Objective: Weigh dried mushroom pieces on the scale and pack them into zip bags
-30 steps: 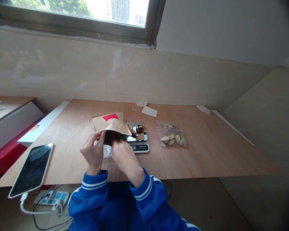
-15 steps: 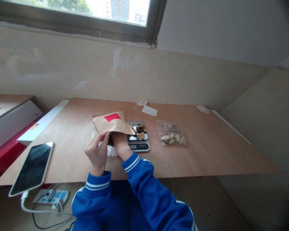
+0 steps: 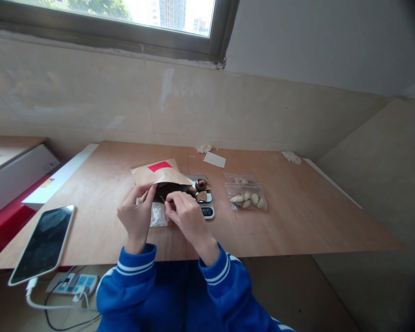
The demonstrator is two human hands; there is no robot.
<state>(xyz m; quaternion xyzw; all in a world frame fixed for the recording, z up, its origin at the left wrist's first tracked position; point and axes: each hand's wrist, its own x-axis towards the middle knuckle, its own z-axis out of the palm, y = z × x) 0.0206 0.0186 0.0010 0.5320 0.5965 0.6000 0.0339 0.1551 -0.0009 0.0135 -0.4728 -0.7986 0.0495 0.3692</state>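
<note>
My left hand (image 3: 135, 213) pinches the edge of a brown paper bag (image 3: 166, 175) that carries a red label (image 3: 160, 166). The bag's mouth gapes toward me and its inside is dark. At the opening is my right hand (image 3: 186, 216), thumb and fingers drawn together; what they grip, if anything, is too small to make out. Behind the bag and right hand, partly covered, stands a kitchen scale (image 3: 209, 211). Dark brown dried pieces (image 3: 202, 195) lie on its platform. A clear plastic bag (image 3: 159, 216) rests on the table beneath the paper bag.
To the right lie clear zip bags (image 3: 249, 197) with pale pieces inside. A white card (image 3: 215, 159) and crumpled tissue (image 3: 204, 148) are near the wall. A phone (image 3: 43, 244) with a charging cable overhangs the table's front left edge, above a power strip (image 3: 72, 282).
My right hand has come out of the paper bag and moved right, to its mouth. The bag's mouth now shows wider. My left hand still pinches the edge.
</note>
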